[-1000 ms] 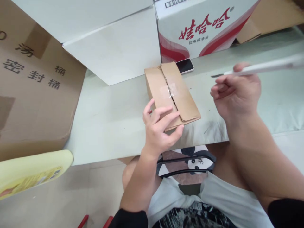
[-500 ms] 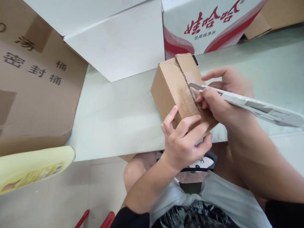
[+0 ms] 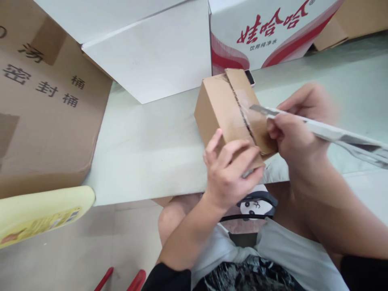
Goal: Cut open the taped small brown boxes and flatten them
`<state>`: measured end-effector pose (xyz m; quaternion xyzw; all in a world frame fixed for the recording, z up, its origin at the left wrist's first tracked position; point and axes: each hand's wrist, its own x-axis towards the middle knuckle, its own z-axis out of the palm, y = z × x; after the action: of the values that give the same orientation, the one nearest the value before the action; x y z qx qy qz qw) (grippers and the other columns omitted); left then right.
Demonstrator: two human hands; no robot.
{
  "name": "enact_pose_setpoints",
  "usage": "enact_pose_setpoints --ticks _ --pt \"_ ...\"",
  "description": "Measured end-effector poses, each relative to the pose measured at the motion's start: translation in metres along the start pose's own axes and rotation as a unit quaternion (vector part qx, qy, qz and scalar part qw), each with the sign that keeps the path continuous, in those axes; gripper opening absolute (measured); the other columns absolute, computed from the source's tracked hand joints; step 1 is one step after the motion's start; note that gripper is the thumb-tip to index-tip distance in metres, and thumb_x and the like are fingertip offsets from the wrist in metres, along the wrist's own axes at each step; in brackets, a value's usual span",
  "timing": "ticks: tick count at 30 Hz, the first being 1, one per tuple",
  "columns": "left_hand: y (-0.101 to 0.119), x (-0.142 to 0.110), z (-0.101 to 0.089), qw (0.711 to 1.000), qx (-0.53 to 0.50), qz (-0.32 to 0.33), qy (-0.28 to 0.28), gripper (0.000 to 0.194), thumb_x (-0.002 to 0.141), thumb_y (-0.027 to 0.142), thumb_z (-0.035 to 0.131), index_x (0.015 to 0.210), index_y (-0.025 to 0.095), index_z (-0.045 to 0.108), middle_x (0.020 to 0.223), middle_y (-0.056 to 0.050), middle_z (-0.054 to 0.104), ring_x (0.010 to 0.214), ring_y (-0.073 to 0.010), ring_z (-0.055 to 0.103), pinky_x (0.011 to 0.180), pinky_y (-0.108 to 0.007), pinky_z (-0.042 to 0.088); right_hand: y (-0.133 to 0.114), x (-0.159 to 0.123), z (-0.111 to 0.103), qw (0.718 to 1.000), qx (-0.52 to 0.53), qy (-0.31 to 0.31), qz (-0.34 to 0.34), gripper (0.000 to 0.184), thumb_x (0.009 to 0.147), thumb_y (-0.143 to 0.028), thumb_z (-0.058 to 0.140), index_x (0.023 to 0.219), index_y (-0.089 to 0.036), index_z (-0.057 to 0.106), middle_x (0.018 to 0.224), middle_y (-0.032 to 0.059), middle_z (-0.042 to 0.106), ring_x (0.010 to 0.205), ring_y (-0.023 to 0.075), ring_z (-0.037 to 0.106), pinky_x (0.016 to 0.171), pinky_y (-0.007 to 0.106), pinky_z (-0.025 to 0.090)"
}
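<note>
Over carton (image 3: 229,115), cutter (image 3: 332,134), long axis slanted, tip (image 3: 257,108) leftward, contact unclear

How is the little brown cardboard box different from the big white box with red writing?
The brown rectangular cardboard box is smaller than the large white box with red lettering. The brown box looks plain; the white box has red curved bands. The left hand touches the brown box; no hand touches the white one. Both have straight edges.

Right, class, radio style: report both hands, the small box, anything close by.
Left hand holding small cardboard box at near end. Right hand gripping white cutter, blade over box top. Top seam showing. Phone partly hidden behind box.
</note>
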<state>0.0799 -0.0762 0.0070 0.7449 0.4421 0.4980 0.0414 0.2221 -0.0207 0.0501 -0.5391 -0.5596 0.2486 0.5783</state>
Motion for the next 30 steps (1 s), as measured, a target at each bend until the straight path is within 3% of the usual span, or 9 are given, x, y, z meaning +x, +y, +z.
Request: enact_pose_setpoints --ticks 4,7,9,12,15,19,24,26,30 --pt "-0.037 0.008 -0.022 0.976 -0.065 -0.187 0.087 0.032 0.096 0.051 0.068 0.118 0.027 0.067 0.118 -0.005 0.071 0.114 -0.0242 0.070 0.112 -0.048 0.054 0.004 0.000 0.004 0.995 0.078 0.066 -0.013 0.016 0.088 -0.026 0.065 0.092 -0.030 0.050 0.069 -0.0044 0.057 0.062 0.0184 0.063 0.060 0.034 0.048" --pt "-0.078 0.008 -0.045 0.932 -0.069 -0.288 0.208 0.038 0.106 0.054 0.048 0.134 0.030 0.058 0.131 -0.009 0.062 0.124 -0.0237 0.065 0.101 -0.040 0.059 0.022 0.004 0.003 0.999 0.020 0.013 0.045 0.022 0.098 -0.050 0.060 0.102 -0.030 0.054 0.084 -0.0009 0.072 0.076 0.0206 0.073 0.074 0.036 0.056" --pt "-0.106 0.006 -0.059 0.928 -0.002 -0.296 0.226 0.033 0.100 0.038 0.059 0.131 0.028 0.060 0.148 -0.012 0.050 0.146 -0.0262 0.050 0.116 -0.043 0.050 0.044 0.008 0.001 0.992 -0.076 -0.057 0.089 0.028 0.101 -0.055 0.052 0.104 -0.028 0.058 0.083 0.0018 0.074 0.076 0.0219 0.073 0.075 0.037 0.056" --pt "-0.138 0.000 -0.072 0.908 0.058 -0.393 0.134 0.015 0.080 0.019 0.071 0.094 0.018 0.073 0.156 -0.016 0.041 0.157 -0.0376 0.035 0.128 -0.053 0.036 0.076 0.009 -0.001 0.930 -0.287 -0.217 0.079 0.021 0.095 -0.037 0.057 0.109 -0.027 0.068 0.082 0.0058 0.073 0.077 0.0257 0.068 0.074 0.040 0.054" --pt "-0.152 -0.005 -0.069 0.892 -0.027 -0.451 0.011 0.006 0.075 0.019 0.067 0.073 0.018 0.072 0.139 -0.017 0.058 0.153 -0.0393 0.041 0.130 -0.055 0.033 0.096 0.005 0.000 0.881 -0.362 -0.300 0.044 0.041 0.083 -0.020 0.060 0.121 -0.027 0.073 0.104 0.0140 0.072 0.099 0.0350 0.066 0.084 0.051 0.055" --pt "-0.151 -0.005 -0.050 0.887 -0.162 -0.431 -0.008 0.029 0.077 0.041 0.073 0.098 0.021 0.075 0.137 -0.014 0.066 0.144 -0.0376 0.054 0.123 -0.054 0.043 0.106 0.003 0.003 0.868 -0.360 -0.342 0.009 0.059 0.080 -0.017 0.059 0.136 -0.031 0.070 0.150 0.0176 0.052 0.140 0.0460 0.048 0.108 0.071 0.043" --pt "-0.140 0.000 -0.033 0.925 -0.206 -0.320 0.007 0.096 0.071 0.076 0.080 0.147 0.031 0.043 0.149 -0.016 0.060 0.144 -0.0336 0.057 0.120 -0.051 0.046 0.114 0.011 0.009 0.901 -0.164 -0.400 -0.037 0.078 0.084 -0.028 0.056 0.161 -0.021 0.043 0.161 0.0182 0.047 0.151 0.0395 0.043 0.124 0.064 0.036" --pt "-0.133 0.000 -0.034 0.937 -0.147 -0.318 0.016 0.107 0.067 0.079 0.082 0.150 0.028 0.038 0.150 -0.019 0.057 0.140 -0.0342 0.060 0.119 -0.052 0.047 0.113 0.009 0.011 0.904 -0.111 -0.409 -0.058 0.071 0.084 -0.033 0.058 0.153 -0.022 0.050 0.160 0.0169 0.048 0.153 0.0393 0.040 0.125 0.065 0.034" --pt "-0.123 -0.001 -0.048 0.932 -0.078 -0.355 -0.003 0.095 0.062 0.080 0.084 0.130 0.017 0.062 0.132 -0.021 0.068 0.133 -0.0369 0.064 0.120 -0.053 0.046 0.104 0.002 0.014 0.938 -0.077 -0.333 -0.061 0.040 0.084 -0.038 0.066 0.121 -0.024 0.070 0.168 0.0145 0.038 0.161 0.0417 0.027 0.126 0.067 0.028"
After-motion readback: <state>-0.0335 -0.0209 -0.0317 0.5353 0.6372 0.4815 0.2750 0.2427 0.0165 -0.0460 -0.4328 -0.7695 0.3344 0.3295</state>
